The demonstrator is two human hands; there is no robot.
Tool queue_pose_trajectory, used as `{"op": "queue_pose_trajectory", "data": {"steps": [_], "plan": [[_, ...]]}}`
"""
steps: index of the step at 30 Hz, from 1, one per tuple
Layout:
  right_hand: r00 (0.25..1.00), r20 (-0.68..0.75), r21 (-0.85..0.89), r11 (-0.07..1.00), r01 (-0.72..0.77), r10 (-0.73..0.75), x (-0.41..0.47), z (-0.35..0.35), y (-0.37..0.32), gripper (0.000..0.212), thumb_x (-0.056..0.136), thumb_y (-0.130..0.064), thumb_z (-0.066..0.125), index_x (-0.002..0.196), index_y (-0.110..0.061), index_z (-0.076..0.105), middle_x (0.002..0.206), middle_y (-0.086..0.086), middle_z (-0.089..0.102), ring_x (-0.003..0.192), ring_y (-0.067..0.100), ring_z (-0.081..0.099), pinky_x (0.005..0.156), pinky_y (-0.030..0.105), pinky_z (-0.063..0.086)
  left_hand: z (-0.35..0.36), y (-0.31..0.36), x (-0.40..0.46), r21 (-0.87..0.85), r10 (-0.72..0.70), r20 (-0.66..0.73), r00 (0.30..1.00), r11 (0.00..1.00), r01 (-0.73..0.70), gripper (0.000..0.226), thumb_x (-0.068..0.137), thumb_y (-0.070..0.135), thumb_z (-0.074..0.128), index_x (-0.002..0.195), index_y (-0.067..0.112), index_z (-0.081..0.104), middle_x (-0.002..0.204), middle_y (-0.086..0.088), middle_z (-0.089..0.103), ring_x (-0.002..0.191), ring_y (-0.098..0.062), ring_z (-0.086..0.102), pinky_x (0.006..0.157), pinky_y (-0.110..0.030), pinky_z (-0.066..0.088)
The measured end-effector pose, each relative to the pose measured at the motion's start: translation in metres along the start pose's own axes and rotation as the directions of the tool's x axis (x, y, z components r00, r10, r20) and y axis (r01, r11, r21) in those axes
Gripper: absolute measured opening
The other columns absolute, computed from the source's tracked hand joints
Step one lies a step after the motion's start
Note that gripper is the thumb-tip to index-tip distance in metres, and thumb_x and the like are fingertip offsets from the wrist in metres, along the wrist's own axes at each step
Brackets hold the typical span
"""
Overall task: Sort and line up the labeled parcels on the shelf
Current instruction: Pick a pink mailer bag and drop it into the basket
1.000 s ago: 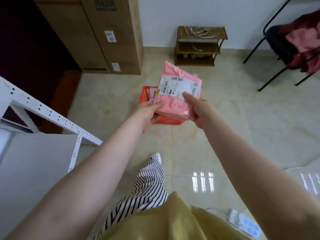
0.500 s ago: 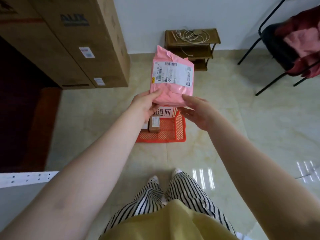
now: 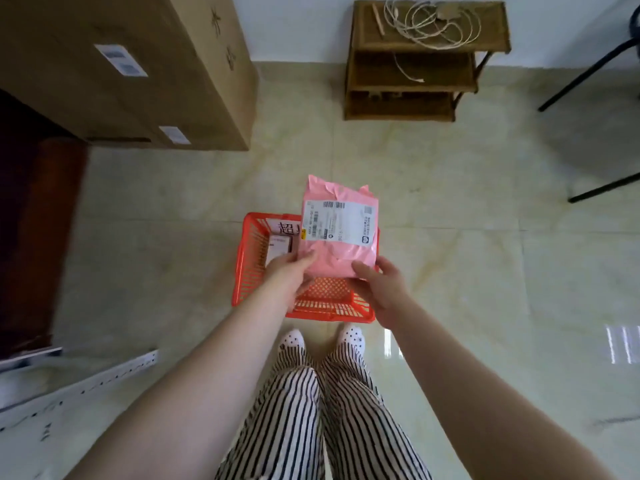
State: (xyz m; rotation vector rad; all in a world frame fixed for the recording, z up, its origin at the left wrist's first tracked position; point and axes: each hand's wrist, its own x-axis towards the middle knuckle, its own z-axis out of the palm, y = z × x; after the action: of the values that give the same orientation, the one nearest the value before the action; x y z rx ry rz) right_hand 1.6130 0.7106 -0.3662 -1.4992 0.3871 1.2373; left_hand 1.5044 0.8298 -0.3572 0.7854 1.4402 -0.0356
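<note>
left hand (image 3: 289, 271) + right hand (image 3: 375, 282): fingers grasping pink parcel (image 3: 337, 251) bottom corners | above red basket (image 3: 249, 271) | keep label (image 3: 339, 221) facing up, read before shelving

**Much of the scene lies hidden or cut off**

The pink parcel (image 3: 337, 233) covers the upper right of the orange basket (image 3: 249, 258), hiding most of a white sign there; print on the parcel's label (image 3: 339, 222) is too small to read. The left hand (image 3: 289, 271) masks part of a small box (image 3: 278, 247) in the basket. At lower left, the white shelf rail (image 3: 86, 382) is blurred and cropped. The cardboard box (image 3: 121, 71) runs off the upper left; black chair legs (image 3: 588, 74) leave the right edge.
</note>
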Motion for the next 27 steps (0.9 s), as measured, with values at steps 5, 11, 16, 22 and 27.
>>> {"op": "queue_pose_trajectory", "data": {"steps": [5,11,16,22,27], "plan": [[0.973,-0.168,-0.016,0.987,-0.162,0.157,0.114,-0.022,0.074,0.028,0.090,0.003,0.062,0.116,-0.003,0.056,0.105,0.023,0.067,0.083,0.036,0.069,0.071,0.042,0.061,0.019,-0.063,0.126,0.072,-0.246,0.001,0.969,0.967,0.246,0.034,0.080,0.038,0.071,0.100,0.013,0.060,0.099,-0.009,0.068,0.082,-0.024,0.068,0.076,-0.035,0.058],[0.950,-0.247,-0.048,0.977,-0.208,0.190,0.262,-0.037,0.160,0.025,0.087,-0.001,0.064,0.110,-0.011,0.063,0.095,0.023,0.072,0.082,0.042,0.072,0.079,0.059,0.058,0.042,-0.141,0.283,-0.017,-0.272,-0.052,0.961,0.962,0.272,0.019,0.083,0.029,0.072,0.094,0.014,0.068,0.096,-0.010,0.071,0.087,-0.026,0.069,0.074,-0.035,0.060],[0.944,-0.291,-0.075,0.980,-0.185,0.156,0.367,-0.046,0.216,0.030,0.088,0.000,0.060,0.118,-0.005,0.058,0.098,0.019,0.071,0.081,0.036,0.071,0.067,0.043,0.060,0.059,-0.206,0.400,-0.045,-0.273,-0.141,0.952,0.962,0.269,0.047,0.074,0.039,0.078,0.108,0.009,0.068,0.102,-0.012,0.071,0.092,-0.031,0.070,0.085,-0.044,0.057],[0.930,-0.323,-0.072,0.975,-0.211,0.178,0.441,-0.073,0.259,0.035,0.090,-0.011,0.064,0.125,-0.019,0.060,0.109,0.013,0.072,0.092,0.035,0.072,0.074,0.056,0.060,0.086,-0.233,0.460,-0.110,-0.270,-0.207,0.940,0.961,0.252,0.056,0.074,0.039,0.079,0.110,-0.002,0.062,0.103,-0.015,0.069,0.092,-0.030,0.068,0.078,-0.035,0.055],[0.914,-0.386,-0.162,0.966,-0.202,0.126,0.463,-0.076,0.278,0.046,0.087,-0.026,0.067,0.132,-0.027,0.058,0.115,0.009,0.070,0.097,0.034,0.070,0.078,0.054,0.060,0.099,-0.245,0.472,-0.129,-0.274,-0.212,0.938,0.959,0.251,0.051,0.081,0.039,0.072,0.109,-0.003,0.064,0.084,-0.008,0.067,0.079,-0.023,0.065,0.062,-0.031,0.049]]}}
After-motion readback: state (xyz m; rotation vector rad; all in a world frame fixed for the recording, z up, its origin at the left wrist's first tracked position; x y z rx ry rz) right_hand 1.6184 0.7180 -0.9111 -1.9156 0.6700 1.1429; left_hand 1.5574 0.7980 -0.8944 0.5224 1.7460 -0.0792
